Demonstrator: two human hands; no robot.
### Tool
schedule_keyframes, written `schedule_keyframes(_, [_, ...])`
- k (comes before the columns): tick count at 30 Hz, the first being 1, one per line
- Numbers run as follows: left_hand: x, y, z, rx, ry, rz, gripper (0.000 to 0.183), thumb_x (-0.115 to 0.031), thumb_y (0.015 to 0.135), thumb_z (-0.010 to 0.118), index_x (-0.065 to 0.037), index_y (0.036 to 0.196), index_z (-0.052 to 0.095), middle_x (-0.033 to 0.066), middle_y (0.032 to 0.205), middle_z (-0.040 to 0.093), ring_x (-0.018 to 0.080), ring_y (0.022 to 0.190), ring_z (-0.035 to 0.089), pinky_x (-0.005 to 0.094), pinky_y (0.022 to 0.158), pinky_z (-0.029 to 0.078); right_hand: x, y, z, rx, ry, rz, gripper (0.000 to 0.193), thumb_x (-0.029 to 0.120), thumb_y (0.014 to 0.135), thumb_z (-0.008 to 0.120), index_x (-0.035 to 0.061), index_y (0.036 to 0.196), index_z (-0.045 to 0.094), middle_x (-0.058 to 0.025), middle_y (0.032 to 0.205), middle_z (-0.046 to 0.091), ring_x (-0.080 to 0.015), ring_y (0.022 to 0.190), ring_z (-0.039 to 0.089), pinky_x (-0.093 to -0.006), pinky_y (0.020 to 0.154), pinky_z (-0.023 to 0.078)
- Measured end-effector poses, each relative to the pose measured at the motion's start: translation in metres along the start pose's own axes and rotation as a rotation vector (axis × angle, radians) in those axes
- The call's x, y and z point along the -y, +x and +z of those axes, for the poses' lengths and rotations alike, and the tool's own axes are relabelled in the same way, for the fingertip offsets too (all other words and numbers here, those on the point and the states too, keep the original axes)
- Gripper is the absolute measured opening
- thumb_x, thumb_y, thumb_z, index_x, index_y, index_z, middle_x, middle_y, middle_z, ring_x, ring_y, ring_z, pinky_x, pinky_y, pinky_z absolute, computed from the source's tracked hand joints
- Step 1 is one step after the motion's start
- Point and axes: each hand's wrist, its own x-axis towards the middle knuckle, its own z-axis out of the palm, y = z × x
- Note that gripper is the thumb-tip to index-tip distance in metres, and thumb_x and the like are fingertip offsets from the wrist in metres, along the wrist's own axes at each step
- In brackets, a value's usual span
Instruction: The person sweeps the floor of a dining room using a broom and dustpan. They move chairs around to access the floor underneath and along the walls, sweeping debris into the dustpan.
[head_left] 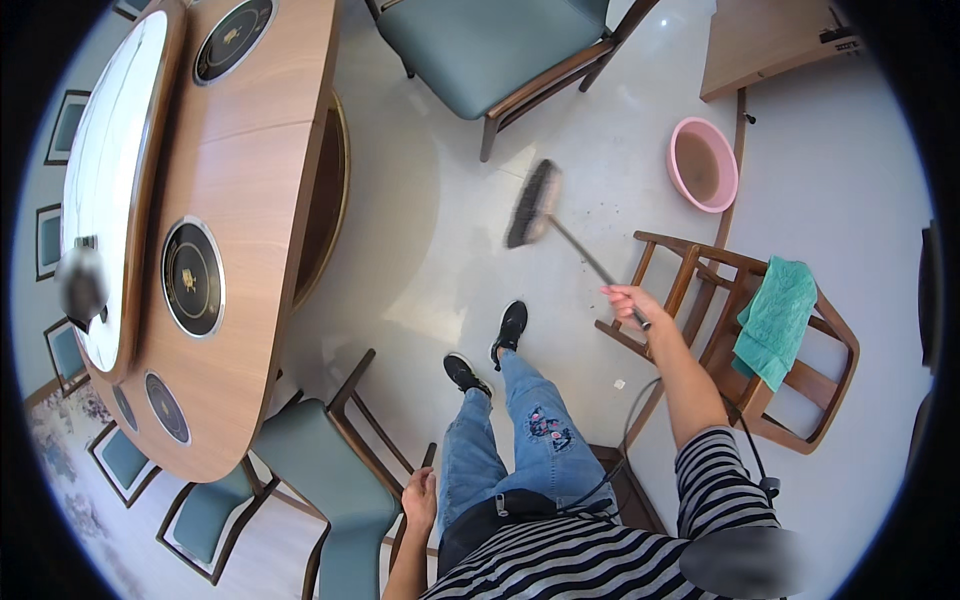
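My right hand point(637, 305) is closed round the grey handle of a broom point(582, 248), close to its upper end. The broom's dark bristle head is on the pale floor in front of my feet and is slightly blurred. Small dark specks of dirt lie on the floor to the right of the broom head. My left hand point(420, 497) hangs low beside my left thigh, its fingers loosely curled with nothing seen in them. It is nearest to a teal-cushioned chair point(330, 460) on my left.
A large wooden table point(235, 220) with black round inlays runs along the left. Ahead stands another teal chair point(495, 50). To the right are a pink basin point(733, 165) of murky water and a wooden chair frame point(830, 370) with a green towel point(778, 315) over it, against the white wall.
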Motion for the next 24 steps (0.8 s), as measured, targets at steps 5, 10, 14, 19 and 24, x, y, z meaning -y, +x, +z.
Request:
schedule_keyframes(5, [-0.037,0.017,-0.001,0.036,-0.005,0.005,0.023,-0.022,0.082,0.05,-0.007,0.097,0.057,0.0129,0.081,0.061,0.0248,0.072,0.06,0.0334,0.068,0.046,-0.011,-0.016,-0.043,-0.12,-0.268,-0.021,0.012,0.015,0.082,0.052,0.0074,0.078,0.043,0.003,0.054,0.041,-0.0049,0.036,0.033,-0.0197,0.031,0.031])
schedule_keyframes(10, [-0.027,0.016,0.011,0.038,0.05,-0.027,0.024,-0.023,0.082,0.048,-0.007,0.096,0.058,0.0135,0.082,0.062,0.0245,0.075,0.06,0.0331,0.068,0.046,-0.081,-0.088,0.011,-0.018,-0.291,0.04,0.013,0.017,0.083,0.05,0.0113,0.086,0.039,0.0053,0.053,0.035,-0.0035,0.037,0.032,-0.0193,0.032,0.028])
schedule_keyframes(14, [-0.013,0.026,0.036,0.092,0.177,-0.071,0.026,-0.03,0.081,0.049,-0.013,0.099,0.056,0.013,0.088,0.06,0.0283,0.082,0.058,0.0383,0.072,0.045,-0.094,-0.07,0.06,0.115,-0.337,0.059,0.011,0.018,0.085,0.049,0.0102,0.086,0.042,0.0072,0.054,0.031,-0.0013,0.038,0.028,-0.0186,0.033,0.026])
schedule_keyframes(19, [0.007,0.034,0.093,0.225,0.283,-0.04,0.04,-0.036,0.08,0.049,-0.014,0.113,0.047,0.0132,0.117,0.046,0.0309,0.107,0.044,0.0395,0.088,0.038,-0.1,0.02,0.14,0.226,-0.443,0.011,0.019,0.019,0.084,0.05,0.0124,0.073,0.036,0.0072,0.053,0.032,-0.0017,0.037,0.028,-0.0187,0.032,0.025])
schedule_keyframes(24, [0.01,0.044,0.107,0.275,0.327,-0.128,0.047,-0.039,0.079,0.049,-0.014,0.118,0.044,0.0125,0.124,0.038,0.0303,0.114,0.037,0.0435,0.091,0.034,-0.078,0.141,0.244,0.34,-0.557,-0.188,0.019,0.022,0.085,0.047,0.0107,0.075,0.035,0.0049,0.052,0.034,-0.0036,0.036,0.03,-0.0201,0.031,0.026])
